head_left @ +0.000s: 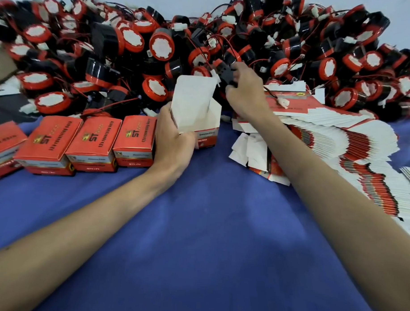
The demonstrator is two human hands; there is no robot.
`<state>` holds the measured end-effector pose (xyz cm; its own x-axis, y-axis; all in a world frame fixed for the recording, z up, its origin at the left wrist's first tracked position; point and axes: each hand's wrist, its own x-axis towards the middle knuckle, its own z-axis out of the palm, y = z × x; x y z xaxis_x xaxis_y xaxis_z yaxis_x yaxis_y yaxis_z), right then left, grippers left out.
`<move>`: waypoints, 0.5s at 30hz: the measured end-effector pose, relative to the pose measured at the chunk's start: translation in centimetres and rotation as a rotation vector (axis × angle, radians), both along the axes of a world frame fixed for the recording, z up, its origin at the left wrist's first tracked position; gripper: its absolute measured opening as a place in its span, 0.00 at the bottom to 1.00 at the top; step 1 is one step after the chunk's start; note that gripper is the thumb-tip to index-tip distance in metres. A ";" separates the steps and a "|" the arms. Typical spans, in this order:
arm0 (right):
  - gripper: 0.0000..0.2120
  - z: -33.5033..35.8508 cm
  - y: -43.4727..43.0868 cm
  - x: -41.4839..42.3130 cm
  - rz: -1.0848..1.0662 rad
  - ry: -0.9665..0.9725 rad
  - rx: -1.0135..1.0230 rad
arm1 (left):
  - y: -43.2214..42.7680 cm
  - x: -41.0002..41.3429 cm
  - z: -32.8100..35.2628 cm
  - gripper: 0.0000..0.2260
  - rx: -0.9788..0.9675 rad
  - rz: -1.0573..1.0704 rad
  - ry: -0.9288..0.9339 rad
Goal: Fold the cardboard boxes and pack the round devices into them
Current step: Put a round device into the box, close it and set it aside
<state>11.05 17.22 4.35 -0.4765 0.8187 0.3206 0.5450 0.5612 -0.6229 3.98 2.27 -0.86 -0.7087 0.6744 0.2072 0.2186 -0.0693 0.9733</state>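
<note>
My left hand (174, 135) grips an opened red-and-white cardboard box (196, 113) that stands on the blue cloth with its white lid flap raised. Just above and right of the box, my right hand (243, 91) holds a black-and-red round device (225, 74) by its black bracket, at the edge of the pile. A big heap of round devices (156, 46) with red rims, white centres and thin wires fills the back. A fanned stack of flat unfolded boxes (339, 146) lies to the right, under my right forearm.
Three closed red boxes (95, 142) stand in a row left of my left hand, with another box (2, 146) at the far left edge. Blue cloth (208, 225) covers the table in front. A brown carton corner (2, 64) shows at the left.
</note>
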 end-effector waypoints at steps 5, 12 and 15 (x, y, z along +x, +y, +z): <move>0.37 -0.4 3.8 -2.1 -0.062 -0.537 0.130 | 0.1 -0.6 -0.2 0.29 0.019 0.030 0.038; 0.30 0.1 -2.2 0.8 -0.178 -0.284 0.352 | 0.2 -0.5 -0.7 0.27 0.012 0.127 0.060; 0.27 -0.1 -6.2 5.0 -0.093 -0.134 0.277 | 0.4 -0.6 -0.9 0.27 0.002 0.153 0.079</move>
